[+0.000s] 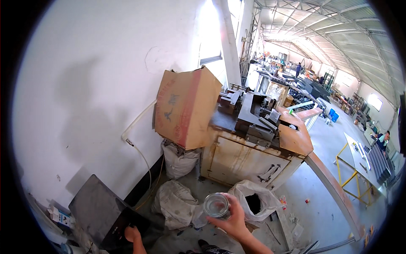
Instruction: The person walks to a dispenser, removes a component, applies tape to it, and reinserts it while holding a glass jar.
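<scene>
My right hand (pixel 231 218) is closed around a clear glass cup (pixel 216 205), its round rim facing up toward me. No contents can be made out in it. Low on the left, my left hand (pixel 132 234) rests against the dark front part of a black, flat-topped appliance (pixel 95 205) beside the wall. Small marks show on that front near the fingers. My left fingers are mostly hidden behind the hand.
White sacks (pixel 174 205) lie on the floor ahead; an open white sack (pixel 262 203) holds dark material. A large cardboard box (pixel 186 108) stands beside a stained metal cabinet (pixel 241 158) carrying machine parts (pixel 258 114). A long beam (pixel 334 190) slants down right. A person (pixel 382 142) works far right.
</scene>
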Demonstrator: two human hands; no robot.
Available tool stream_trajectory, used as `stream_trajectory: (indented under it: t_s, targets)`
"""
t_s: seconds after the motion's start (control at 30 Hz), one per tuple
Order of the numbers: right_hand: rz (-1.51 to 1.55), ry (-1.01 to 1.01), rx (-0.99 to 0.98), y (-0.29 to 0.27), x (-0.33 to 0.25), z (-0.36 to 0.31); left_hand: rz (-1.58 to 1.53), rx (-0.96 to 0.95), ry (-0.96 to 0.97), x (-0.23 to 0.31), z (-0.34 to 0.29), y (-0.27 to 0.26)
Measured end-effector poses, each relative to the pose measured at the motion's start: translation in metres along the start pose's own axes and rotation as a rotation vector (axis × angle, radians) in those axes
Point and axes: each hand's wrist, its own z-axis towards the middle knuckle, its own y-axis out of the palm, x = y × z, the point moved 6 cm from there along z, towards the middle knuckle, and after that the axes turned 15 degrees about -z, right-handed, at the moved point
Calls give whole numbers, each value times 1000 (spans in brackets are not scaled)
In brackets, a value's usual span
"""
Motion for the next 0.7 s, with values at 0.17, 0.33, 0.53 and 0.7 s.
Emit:
stream_trajectory:
  t_s: [0.17,0.33,0.53,0.7]
  targets:
    - [-76,-71,22,-15,-6,10,-6,-25,94,-7,2,5]
    - [-186,-164,99,-40,-26,27,10,-42,58,-11,6,9]
    - [-294,-485,337,-73,-84,39,-39,-70,24,-9,1,5]
    - [-121,-615,236,-75,-118,42,-64,-82,74,-6,-2,1]
